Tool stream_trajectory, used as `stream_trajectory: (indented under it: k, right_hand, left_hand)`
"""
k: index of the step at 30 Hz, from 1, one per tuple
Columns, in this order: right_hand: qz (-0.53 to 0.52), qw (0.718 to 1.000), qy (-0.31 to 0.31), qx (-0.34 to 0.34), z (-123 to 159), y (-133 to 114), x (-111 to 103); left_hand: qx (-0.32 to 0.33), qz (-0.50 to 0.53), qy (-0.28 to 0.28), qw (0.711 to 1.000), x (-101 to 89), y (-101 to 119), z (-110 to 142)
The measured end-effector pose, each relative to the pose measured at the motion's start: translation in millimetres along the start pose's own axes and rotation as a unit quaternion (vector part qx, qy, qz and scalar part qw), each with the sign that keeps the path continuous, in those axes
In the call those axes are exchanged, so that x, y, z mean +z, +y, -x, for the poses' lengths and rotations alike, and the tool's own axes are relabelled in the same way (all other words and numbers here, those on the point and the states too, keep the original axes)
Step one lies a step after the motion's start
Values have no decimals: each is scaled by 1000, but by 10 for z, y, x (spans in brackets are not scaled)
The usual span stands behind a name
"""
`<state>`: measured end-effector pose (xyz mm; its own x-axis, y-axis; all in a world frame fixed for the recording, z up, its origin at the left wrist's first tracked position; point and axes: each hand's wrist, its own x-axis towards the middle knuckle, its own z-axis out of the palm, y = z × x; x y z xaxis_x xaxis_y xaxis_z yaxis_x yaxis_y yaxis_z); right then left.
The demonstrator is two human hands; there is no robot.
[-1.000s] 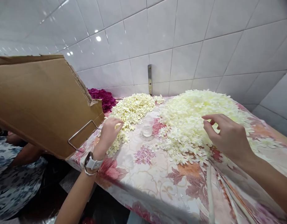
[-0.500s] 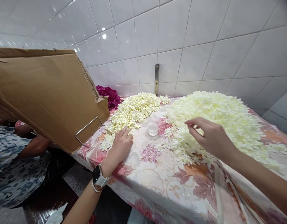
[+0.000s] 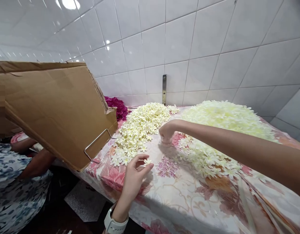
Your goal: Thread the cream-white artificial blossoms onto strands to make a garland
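Observation:
Between the thumb and fingers of my left hand (image 3: 136, 174) is a small white flower (image 3: 147, 162). A white watch strap (image 3: 116, 221) circles that wrist. My right hand (image 3: 168, 129) reaches across to the small clear cup (image 3: 166, 140), its fingers bent down at the rim. Those fingertips are hidden, so I cannot tell whether they grip anything. Left of the cup lies a heap of small cream flowers (image 3: 140, 125). On the right a larger heap of pale yellow-white flowers (image 3: 220, 112) spreads out, partly covered by my right forearm.
A big cardboard sheet (image 3: 50, 110) leans at the left, with a bent metal wire frame (image 3: 96, 141) by its foot. Purple flowers (image 3: 118, 107) lie behind it. A floral cloth (image 3: 179, 198) covers the table. Beyond the cardboard sits another person (image 3: 20, 182). A tiled wall (image 3: 179, 42) closes the back.
My left hand has drawn back from the cream heap and turned, now pinching a flower. My right hand has moved left from the right heap to the clear cup.

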<state>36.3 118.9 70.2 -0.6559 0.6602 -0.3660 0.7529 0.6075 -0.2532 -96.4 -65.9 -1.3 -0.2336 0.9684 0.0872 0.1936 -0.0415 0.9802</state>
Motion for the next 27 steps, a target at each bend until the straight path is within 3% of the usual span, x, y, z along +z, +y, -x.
stream_trajectory:
  k: [3,7,11,14,18,23,27]
  right_hand:
    - [-16,999,-39,4,46,40,-87]
    - [-18,998,-60,0,153,60,-294]
    - [14,999,31,-30,360,-60,-357]
    - [19,988,129,-80,637,-234,-152]
    - [29,981,161,-107,987,-360,356]
    - [21,969,228,-94,1183,-159,802]
    - [-5,921,372,-119,1354,117,867]
  left_hand:
    - [-96,128,-36,986,43,22,-5]
    - [-157,252,-65,953,110,33,-46]
    - [-214,323,-56,920,177,68,-53]
    - [-228,339,-59,911,243,107,-46]
    - [-217,354,-90,905,371,185,-32]
    - [-233,346,-97,904,573,398,-8]
    - [-212,333,-124,911,831,666,-54]
